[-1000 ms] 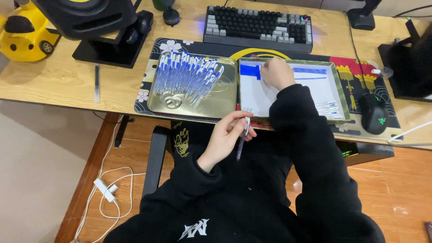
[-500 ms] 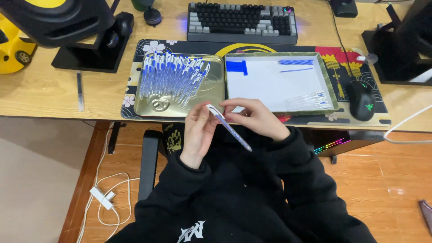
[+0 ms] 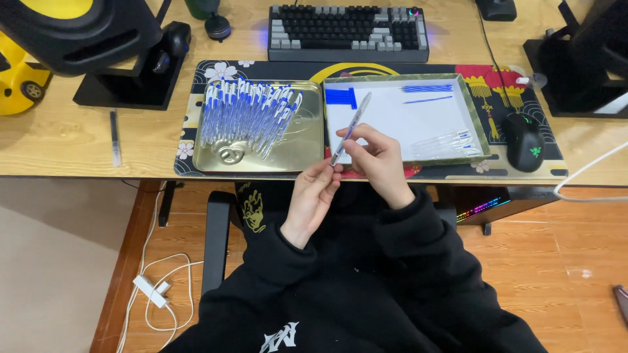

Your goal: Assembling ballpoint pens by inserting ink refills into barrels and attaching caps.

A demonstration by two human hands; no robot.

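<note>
My left hand [image 3: 313, 196] and right hand [image 3: 379, 159] gripped one pen [image 3: 350, 128] (tilted) above the counter [image 3: 78, 140], gold tray [image 3: 307, 153] of pens beside.

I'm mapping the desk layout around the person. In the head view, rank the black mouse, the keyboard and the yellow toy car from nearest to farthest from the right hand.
1. Black mouse, on the mat to the right of the right hand.
2. Keyboard, at the desk's back, above the hand.
3. Yellow toy car, at the far left edge.
</note>
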